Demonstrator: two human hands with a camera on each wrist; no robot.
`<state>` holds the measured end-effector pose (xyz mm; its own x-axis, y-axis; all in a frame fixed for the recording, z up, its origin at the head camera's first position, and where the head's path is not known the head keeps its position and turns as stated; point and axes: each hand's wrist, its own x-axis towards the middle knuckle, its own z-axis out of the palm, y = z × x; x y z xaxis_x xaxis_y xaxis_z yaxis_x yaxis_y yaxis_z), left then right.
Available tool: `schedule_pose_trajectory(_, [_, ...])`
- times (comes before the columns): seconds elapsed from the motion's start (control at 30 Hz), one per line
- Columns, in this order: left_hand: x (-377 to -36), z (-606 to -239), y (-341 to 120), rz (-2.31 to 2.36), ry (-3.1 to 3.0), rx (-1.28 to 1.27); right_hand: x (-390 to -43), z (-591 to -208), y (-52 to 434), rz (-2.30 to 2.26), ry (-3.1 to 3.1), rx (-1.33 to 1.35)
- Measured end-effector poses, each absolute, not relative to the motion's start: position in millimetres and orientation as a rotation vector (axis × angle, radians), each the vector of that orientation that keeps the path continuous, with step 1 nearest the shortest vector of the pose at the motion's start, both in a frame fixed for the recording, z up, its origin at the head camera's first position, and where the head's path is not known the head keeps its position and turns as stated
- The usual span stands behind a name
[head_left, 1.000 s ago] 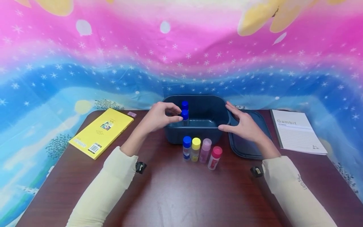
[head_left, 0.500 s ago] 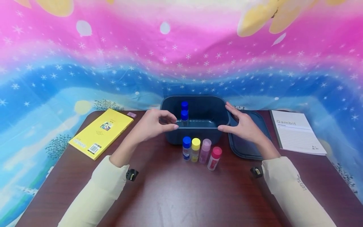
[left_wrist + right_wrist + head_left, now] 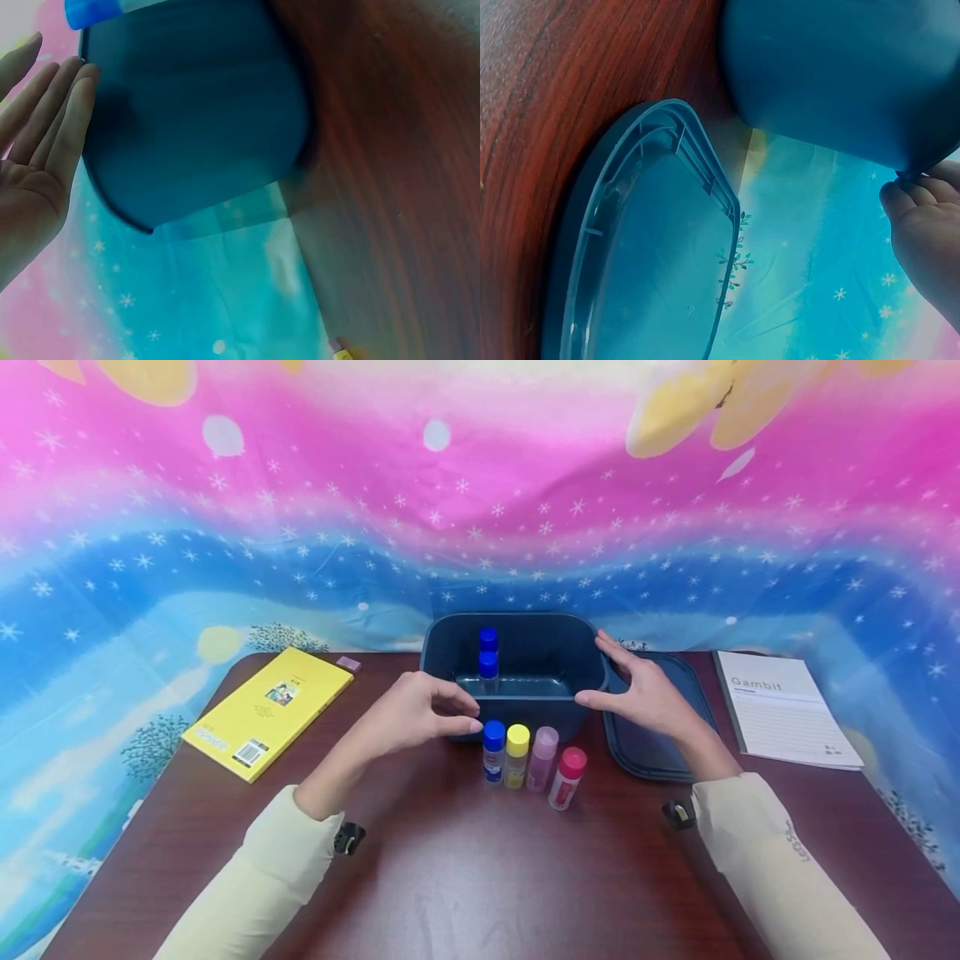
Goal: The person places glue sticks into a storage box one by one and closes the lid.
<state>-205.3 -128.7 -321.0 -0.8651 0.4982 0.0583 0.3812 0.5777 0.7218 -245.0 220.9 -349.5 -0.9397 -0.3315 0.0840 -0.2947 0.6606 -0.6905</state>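
Note:
My left hand (image 3: 408, 718) is in front of the dark blue storage bin (image 3: 517, 714), its thumb and fingers apart. The thumb tip is right beside the cap of a small blue-capped bottle (image 3: 492, 753); whether it touches I cannot tell. In the left wrist view the fingers (image 3: 52, 116) look straight. A yellow-capped bottle (image 3: 516, 760), a pink one (image 3: 542, 762) and a red-capped one (image 3: 567, 779) stand in a row with it. Inside the bin are two blue-capped bottles (image 3: 488, 667). My right hand (image 3: 645, 689) holds the bin's right end, thumb at the front rim, fingers along the side.
A dark blue lid (image 3: 652, 747) lies on the brown table (image 3: 480, 868) right of the bin. Farther right is a white notebook (image 3: 795, 710). At left lie a yellow book (image 3: 270, 714) and a small purple block (image 3: 348, 664). A printed cloth (image 3: 480, 485) hangs behind.
My left hand has let go of the nearer blue-capped bottle inside the bin, drawn back over the rim and come down beside the front row. The right hand has stayed put.

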Motion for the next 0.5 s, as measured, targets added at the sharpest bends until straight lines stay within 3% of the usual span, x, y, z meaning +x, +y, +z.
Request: schedule_pose_trajectory(0.5, [-201,-350,-110,1.241,2.543,0.785,-246,-350,220,-1.133,2.827,-0.493])
